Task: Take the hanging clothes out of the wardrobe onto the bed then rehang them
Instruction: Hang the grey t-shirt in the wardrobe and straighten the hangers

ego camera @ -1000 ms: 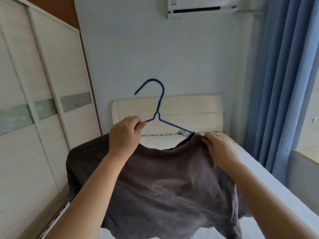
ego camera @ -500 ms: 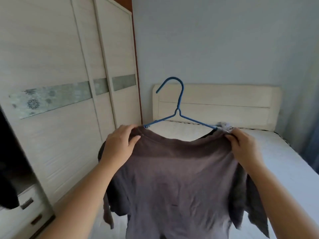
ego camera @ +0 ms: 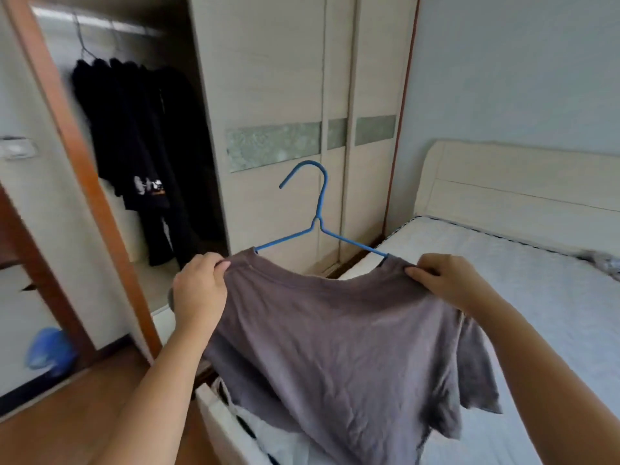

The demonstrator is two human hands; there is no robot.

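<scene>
wardrobe (ego camera: 154, 280) open, free low | dark clothes (ego camera: 141, 129) fill upper part | sliding door (ego camera: 268, 95) closes right

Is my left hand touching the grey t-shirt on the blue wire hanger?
Touching. The head view shows the left hand gripping the grey t-shirt at its shoulder by the blue wire hanger.

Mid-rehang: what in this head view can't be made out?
Head view only:
- The blue hanger: its ends are hidden inside the grey T-shirt and under the left hand and right hand.
- The wardrobe rail: blurred, glare; hook spacing unreadable.
- The dark clothes: blurred together; count unclear.
- A blue thing on the floor: motion-blurred, unidentifiable.
- A grey item on the bed: cut off by right edge.
</scene>
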